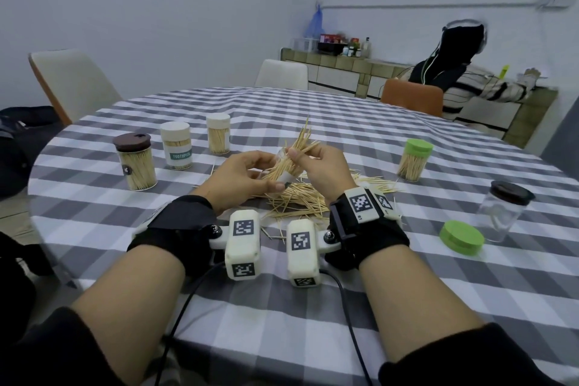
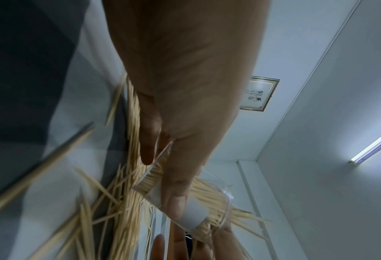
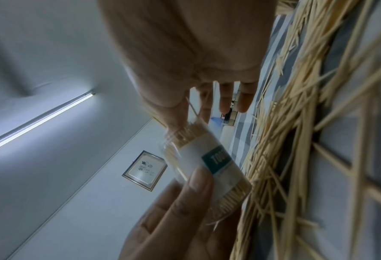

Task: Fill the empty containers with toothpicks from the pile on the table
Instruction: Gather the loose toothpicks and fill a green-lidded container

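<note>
My left hand (image 1: pixel 247 174) grips a clear toothpick container (image 1: pixel 285 178) with a white label, tilted over the pile, its mouth pointing up and away. My right hand (image 1: pixel 308 157) pinches a bundle of toothpicks (image 1: pixel 302 139) that stands in the container's mouth and fans out above it. The loose toothpick pile (image 1: pixel 297 202) lies on the checked tablecloth just under both hands. In the left wrist view my thumb presses on the container (image 2: pixel 196 212). The right wrist view shows the container's label (image 3: pixel 209 158), toothpicks packed inside, and the pile (image 3: pixel 296 140) beside it.
Three filled, lidded jars stand at the left: brown-lidded (image 1: pixel 135 163), white-lidded (image 1: pixel 176 146), white-lidded (image 1: pixel 218 134). A filled green-lidded jar (image 1: pixel 413 161) stands right of the pile. Further right are an empty clear jar (image 1: pixel 501 211) with a brown lid and a loose green lid (image 1: pixel 461 238). Chairs ring the round table.
</note>
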